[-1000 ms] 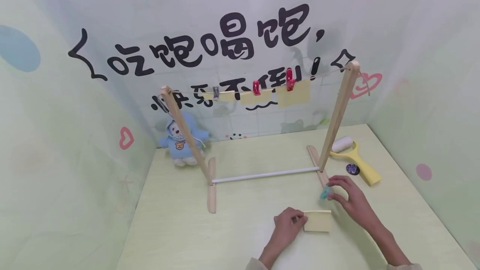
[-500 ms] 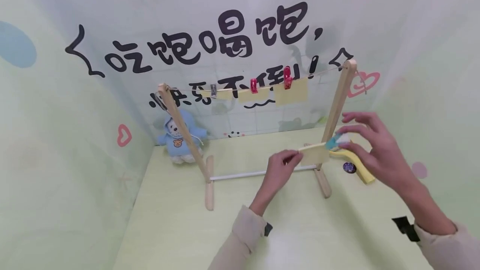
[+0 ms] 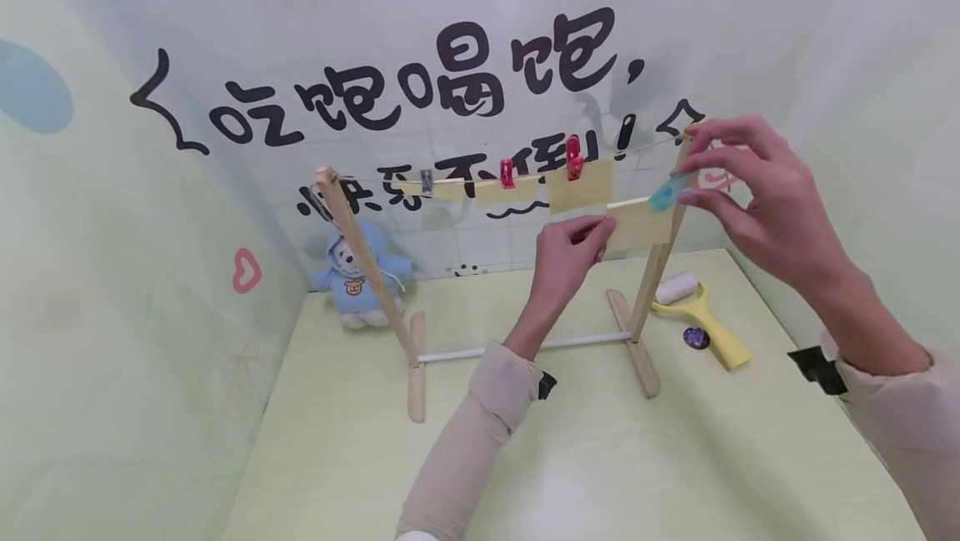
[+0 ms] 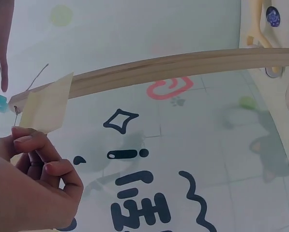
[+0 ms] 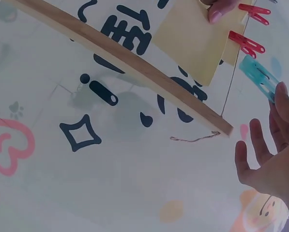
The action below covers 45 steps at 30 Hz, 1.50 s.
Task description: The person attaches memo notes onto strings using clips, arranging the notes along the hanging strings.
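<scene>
My left hand (image 3: 566,262) pinches the left end of a pale yellow paper note (image 3: 636,226) between thumb and fingers, just below the string (image 3: 643,149) of a wooden rack. My right hand (image 3: 780,207) holds a translucent blue clothespin (image 3: 663,194) between thumb and fingers. In the head view this clothespin overlaps the note's upper right corner; in the right wrist view, the blue clothespin (image 5: 259,77) appears apart from the paper (image 5: 188,41). To the left, a grey clothespin (image 3: 427,182) and red clothespins (image 3: 507,173) hold several yellow notes (image 3: 588,187) on the string.
The rack's right post (image 3: 649,295) stands behind the held note, its left post (image 3: 367,262) near a blue-hooded plush toy (image 3: 358,283). A white crossbar (image 3: 585,342) joins them low down. A yellow-handled lint roller (image 3: 716,333) and a dark round object (image 3: 696,338) lie at right.
Both hands have risen from the tabletop to string height. The note was lifted off the table in the left hand, and the blue clothespin came up beside it in the right.
</scene>
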Motion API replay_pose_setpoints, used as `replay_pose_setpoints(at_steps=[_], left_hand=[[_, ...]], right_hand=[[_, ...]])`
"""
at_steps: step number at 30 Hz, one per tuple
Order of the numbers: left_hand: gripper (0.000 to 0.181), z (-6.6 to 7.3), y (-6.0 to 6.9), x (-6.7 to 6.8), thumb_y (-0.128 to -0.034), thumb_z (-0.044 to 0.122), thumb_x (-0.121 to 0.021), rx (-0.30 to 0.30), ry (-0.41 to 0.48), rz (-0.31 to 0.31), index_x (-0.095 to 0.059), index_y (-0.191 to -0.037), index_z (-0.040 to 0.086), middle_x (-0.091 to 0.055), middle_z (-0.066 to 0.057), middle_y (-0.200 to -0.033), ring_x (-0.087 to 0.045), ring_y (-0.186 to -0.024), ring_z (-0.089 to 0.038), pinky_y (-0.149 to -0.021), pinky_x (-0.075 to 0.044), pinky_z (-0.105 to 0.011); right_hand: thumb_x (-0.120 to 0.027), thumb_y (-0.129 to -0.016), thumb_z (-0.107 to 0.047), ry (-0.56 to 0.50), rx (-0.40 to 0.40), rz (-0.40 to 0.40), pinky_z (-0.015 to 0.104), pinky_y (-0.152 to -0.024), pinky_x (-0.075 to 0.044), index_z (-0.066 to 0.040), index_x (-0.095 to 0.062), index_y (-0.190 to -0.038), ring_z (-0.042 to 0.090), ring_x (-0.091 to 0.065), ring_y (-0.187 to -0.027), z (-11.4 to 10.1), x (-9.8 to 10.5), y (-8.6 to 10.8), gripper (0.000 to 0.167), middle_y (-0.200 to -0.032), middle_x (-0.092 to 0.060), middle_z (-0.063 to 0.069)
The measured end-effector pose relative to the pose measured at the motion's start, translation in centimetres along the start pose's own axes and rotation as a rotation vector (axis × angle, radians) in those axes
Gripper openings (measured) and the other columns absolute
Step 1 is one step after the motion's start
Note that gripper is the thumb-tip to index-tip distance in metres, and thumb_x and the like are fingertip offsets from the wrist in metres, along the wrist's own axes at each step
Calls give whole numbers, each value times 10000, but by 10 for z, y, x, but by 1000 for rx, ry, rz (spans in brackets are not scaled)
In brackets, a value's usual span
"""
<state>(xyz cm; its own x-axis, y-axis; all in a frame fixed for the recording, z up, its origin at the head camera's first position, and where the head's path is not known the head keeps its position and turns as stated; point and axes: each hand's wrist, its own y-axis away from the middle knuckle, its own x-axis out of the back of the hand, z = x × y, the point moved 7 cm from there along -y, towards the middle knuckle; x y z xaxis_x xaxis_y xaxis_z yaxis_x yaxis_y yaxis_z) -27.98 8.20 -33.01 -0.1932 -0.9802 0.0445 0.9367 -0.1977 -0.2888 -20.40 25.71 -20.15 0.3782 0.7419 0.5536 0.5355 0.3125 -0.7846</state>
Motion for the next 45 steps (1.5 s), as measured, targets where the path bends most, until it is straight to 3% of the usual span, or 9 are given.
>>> replay_pose_setpoints(at_steps=[3,5,8,27,30,33,38,42,45], left_hand=[[215,6,-7,-2,-1080,147,-721,5,42,19,-810,-1081,-48,-555,42,-636,-496,-599,-56,-559,-366,-188],[221,9,-11,-3,-1080,147,-721,12,63,37,-811,-1093,-54,-553,43,-612,-490,-572,-56,-530,-338,-191],[235,12,-15,-5,-1084,146,-715,27,84,59,-810,-1147,-59,-555,42,-583,-484,-536,-55,-495,-295,-199],[261,25,-23,-7,-1085,137,-709,-16,136,140,-792,-1219,-71,-530,51,-507,-469,-448,-54,-446,-233,-211],[258,27,-24,-7,-1084,132,-710,-19,137,148,-791,-1211,-78,-524,54,-500,-468,-440,-55,-442,-229,-211],[257,28,-25,-8,-1083,134,-713,-16,143,149,-794,-1202,-79,-525,53,-500,-469,-436,-57,-436,-225,-209],[251,31,-25,-8,-1081,134,-717,-17,147,152,-799,-1185,-79,-528,52,-500,-472,-434,-59,-437,-220,-207],[244,32,-26,-8,-1080,133,-717,-17,148,154,-804,-1166,-79,-524,48,-502,-472,-437,-59,-440,-218,-208],[247,33,-26,-8,-1082,133,-715,-16,149,150,-802,-1176,-78,-528,46,-504,-475,-441,-64,-439,-219,-210]], right_hand=[[-745,-1061,-266,10,-1,36,151,-1062,-400,135,-759,-1058,-65,-528,-1335,1,5,-15,402,-1315,-598,-198],[-812,-974,-10,37,-8,54,123,-1042,-407,133,-765,-1050,-96,-524,-1303,3,7,-23,168,-1301,-543,-291],[-850,-770,247,45,-2,101,114,-1016,-415,130,-772,-1006,-113,-538,-1245,5,9,-34,274,-1248,-542,-309],[-845,-822,196,60,22,-19,315,-1122,-286,119,-776,-1029,-134,-437,-1193,14,-2,-62,231,-1227,-477,-343],[-851,-842,159,76,12,-37,371,-1135,-269,115,-774,-1031,-144,-424,-1228,16,-5,-62,209,-1223,-520,-271],[-851,-853,141,96,8,-48,383,-1108,-258,112,-773,-1031,-146,-406,-1251,16,-6,-62,197,-1186,-635,-60],[-853,-855,139,137,70,-79,354,-1048,-239,127,-762,-1029,73,-510,-1207,14,-9,-63,196,-1198,-657,272],[-861,-861,119,160,90,-90,380,-1047,-251,124,-764,-1024,369,-545,-1153,15,-12,-64,190,-1206,-660,283],[-875,-851,110,177,88,-92,421,-1044,-277,115,-773,-1019,424,-563,-1152,17,-13,-63,196,-1189,-670,264]])
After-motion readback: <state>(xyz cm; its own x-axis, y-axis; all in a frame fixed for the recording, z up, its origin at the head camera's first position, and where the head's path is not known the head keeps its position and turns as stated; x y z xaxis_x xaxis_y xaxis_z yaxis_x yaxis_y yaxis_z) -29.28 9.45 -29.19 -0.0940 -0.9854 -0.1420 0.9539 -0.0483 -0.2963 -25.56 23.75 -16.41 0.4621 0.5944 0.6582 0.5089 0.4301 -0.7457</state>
